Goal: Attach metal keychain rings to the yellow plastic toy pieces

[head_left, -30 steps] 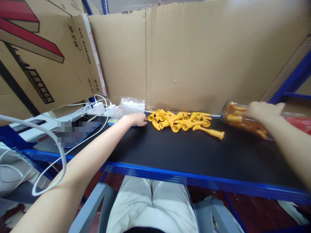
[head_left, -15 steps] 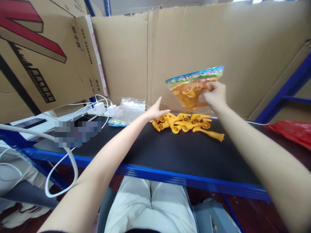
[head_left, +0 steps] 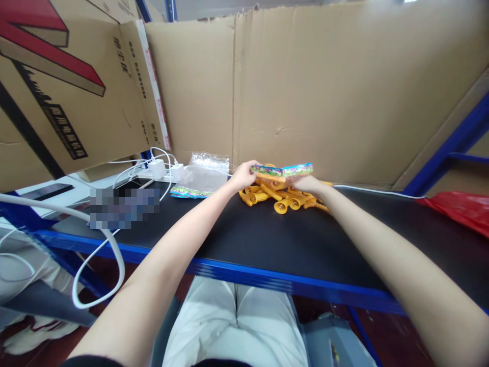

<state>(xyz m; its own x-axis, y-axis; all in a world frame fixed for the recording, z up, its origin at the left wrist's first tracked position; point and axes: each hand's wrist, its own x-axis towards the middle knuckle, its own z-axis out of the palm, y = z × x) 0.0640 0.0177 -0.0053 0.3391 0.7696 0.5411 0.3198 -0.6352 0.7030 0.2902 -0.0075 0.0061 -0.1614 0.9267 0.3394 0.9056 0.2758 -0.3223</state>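
Observation:
A clear plastic bag (head_left: 298,170) with a colourful printed top strip is spread over a pile of orange horn-shaped plastic pieces (head_left: 281,206) on the black shelf top. At the bag's left end, my left hand (head_left: 244,175) is closed on the edge. My right hand (head_left: 310,184) is at the right side of the bag, gripping it, its fingers mostly hidden by the plastic. Orange pieces show through the bag and just behind it.
Flat clear bags (head_left: 208,171) lie left of the pile, beside white chargers and cables (head_left: 156,168). A tall cardboard sheet (head_left: 305,92) stands behind. Red plastic (head_left: 458,208) lies at the right. A blue rail (head_left: 267,275) edges the shelf.
My right hand has brought the bag down and left, from the air to just over the pile. My left hand, earlier open, has closed on the bag's left end.

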